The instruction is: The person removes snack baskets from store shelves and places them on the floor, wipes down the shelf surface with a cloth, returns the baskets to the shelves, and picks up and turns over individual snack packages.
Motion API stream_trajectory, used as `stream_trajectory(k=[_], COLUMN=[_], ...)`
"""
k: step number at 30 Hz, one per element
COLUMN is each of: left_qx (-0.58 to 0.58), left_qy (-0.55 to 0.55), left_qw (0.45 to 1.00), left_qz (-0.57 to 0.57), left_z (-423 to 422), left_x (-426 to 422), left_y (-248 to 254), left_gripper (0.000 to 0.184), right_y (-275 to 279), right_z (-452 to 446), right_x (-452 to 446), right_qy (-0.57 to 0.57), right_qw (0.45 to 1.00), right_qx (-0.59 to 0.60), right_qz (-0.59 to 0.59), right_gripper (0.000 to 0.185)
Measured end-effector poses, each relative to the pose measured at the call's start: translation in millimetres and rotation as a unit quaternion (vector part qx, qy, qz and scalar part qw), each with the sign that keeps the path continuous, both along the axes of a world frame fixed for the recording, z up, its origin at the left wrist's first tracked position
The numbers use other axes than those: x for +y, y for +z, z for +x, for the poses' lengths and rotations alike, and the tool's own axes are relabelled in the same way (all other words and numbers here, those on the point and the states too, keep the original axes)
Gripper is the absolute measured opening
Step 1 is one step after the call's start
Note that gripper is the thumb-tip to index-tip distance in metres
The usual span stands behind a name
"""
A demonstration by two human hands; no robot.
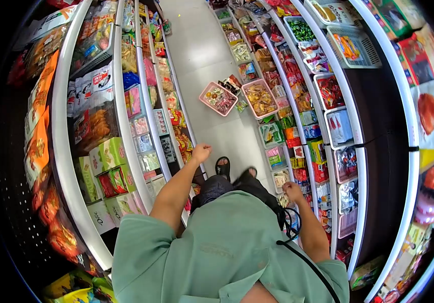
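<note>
My left hand hangs over the aisle floor beside the left shelves, its fingers curled in with nothing seen in them. Near the lower right shelf, my right hand is held with bent fingers close to a small basket of packets; whether it holds anything is too small to tell. Ahead on the floor, a pink basket holds small wrapped packets, with dark packets lying behind it. A second pink basket of yellow packets sits to its right, against the shelf row.
Tall shelves with white edges full of snack packets line the left side. Shelves on the right hold packets in white baskets. The tiled floor runs ahead between them. A black cord hangs by my right arm.
</note>
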State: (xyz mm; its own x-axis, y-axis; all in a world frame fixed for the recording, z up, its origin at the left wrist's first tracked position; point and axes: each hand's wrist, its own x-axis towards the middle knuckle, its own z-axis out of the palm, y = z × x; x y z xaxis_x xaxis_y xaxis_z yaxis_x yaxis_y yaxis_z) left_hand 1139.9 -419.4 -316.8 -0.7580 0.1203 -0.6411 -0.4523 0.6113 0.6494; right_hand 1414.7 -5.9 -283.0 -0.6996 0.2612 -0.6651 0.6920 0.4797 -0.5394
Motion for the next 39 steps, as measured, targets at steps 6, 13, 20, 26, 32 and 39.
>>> stream_trajectory(k=[6, 13, 20, 26, 32, 39], left_qx=[-0.067, -0.094, -0.279, -0.347, -0.278, -0.164], left_qy=[0.011, 0.168, 0.298, 0.350, 0.271, 0.207], left_qw=[0.997, 0.981, 0.909, 0.869, 0.921, 0.964], left_qz=[0.024, 0.034, -0.083, -0.049, -0.025, 0.035], left_z=[2.8, 97.9, 144.0, 189.4, 131.2, 26.7], left_x=[-8.8, -36.9, -10.4, 1.2, 12.4, 42.3], left_y=[9.8, -19.5, 63.4, 54.8, 49.2, 62.0], left_gripper=[0.031, 0.023, 0.021, 0.022, 0.024, 0.020], right_y=[-21.0, -122.6, -302.4, -316.3, -268.1, -113.8], right_z=[-103.6, -277.4, -381.8, -381.9, -360.9, -283.7], right_x=[36.0, 40.7, 50.0, 36.7, 51.3, 53.7], right_qy=[-0.098, -0.305, -0.416, -0.537, -0.409, -0.363], right_qw=[0.991, 0.910, 0.870, 0.815, 0.880, 0.879], right_qx=[-0.023, -0.151, -0.169, -0.099, -0.154, -0.063], right_qz=[-0.092, -0.236, -0.204, -0.193, -0.184, -0.302], right_gripper=[0.020, 0.023, 0.021, 0.028, 0.027, 0.024])
